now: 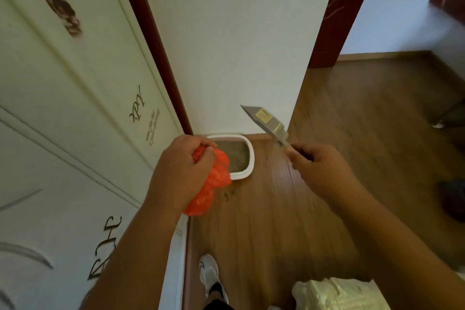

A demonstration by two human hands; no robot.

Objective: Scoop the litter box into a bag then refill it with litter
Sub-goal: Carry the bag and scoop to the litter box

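Head view, looking down the length of my own arms: the biggest thing here is the wooden floor (289, 209), running out from my feet to the white wall (226, 45) ahead, with a pale decorated door (75, 108) close on my left. On the floor against that wall sits the litter box (247, 156), white-rimmed, grey litter showing inside; its near-left part is hidden behind my left hand and what it holds. At the bottom right edge lies a pale, crumpled sack (334, 294), possibly the fresh litter, though I cannot read it. My white shoe (210, 274) is planted well short of the box.

My left hand (183, 166) is clenched round a bunched orange bag (214, 178), still wadded up, not opened. My right hand (319, 171) is closed on the dark handle of a metal scoop (266, 121), blade raised and tilted up toward the wall, nothing on it.

By my reckoning I am only arriving: tools in hand, no scooping begun, the litter undisturbed as far as I can see. The next move calls for getting down close to the box and shaking the bag's mouth open with one hand, awkward while the other holds the scoop. Then the blade must turn down and slide in shallow under the litter.
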